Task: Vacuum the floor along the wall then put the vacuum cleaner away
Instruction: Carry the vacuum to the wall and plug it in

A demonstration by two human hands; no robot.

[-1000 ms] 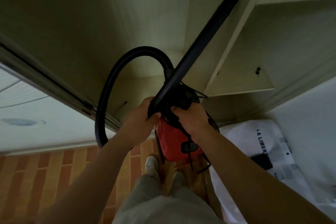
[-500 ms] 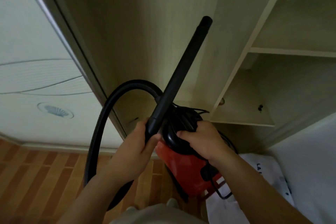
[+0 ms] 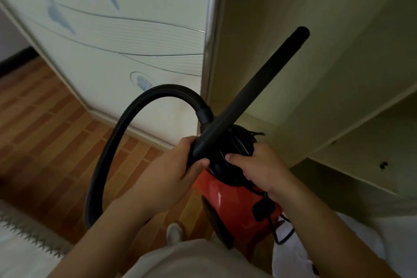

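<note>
1. Wood-plank floor [image 3: 45,119] runs up to a wardrobe, which has a patterned door [image 3: 135,40] on the left and an open compartment [image 3: 293,29] with a bare shelf [image 3: 361,153] on the right.
2. Vacuum cleaner [image 3: 230,198], red body with a black top, is tilted and looks lifted off the floor. It is just in front of the open compartment.
3. Left grip [image 3: 171,171]: fingers and thumb wrapped tight round the lower end of the black tube [image 3: 259,88]. The tube points up and right toward the compartment.
4. Right grip [image 3: 264,169]: fingers curled over the vacuum cleaner's black top, probably on a carry handle, though the hand hides it.
5. Hose [image 3: 108,153] arcs out left from the top and drops beside the left forearm. Cord [image 3: 270,221] is bunched on top and dangles by the right wrist.
6. Handling, my guess:
   - The body is rigid and fairly heavy, with a glossy shell that is likely slippery, so take it by the top.
   - The tube is stiff and light, but long enough to knock the door edge or shelf.
   - The hose is springy and the cord floppy, so either could snag.
7. Stage, my guess: vacuuming is done and the put-away is under way, but the machine is not yet set down.
</note>
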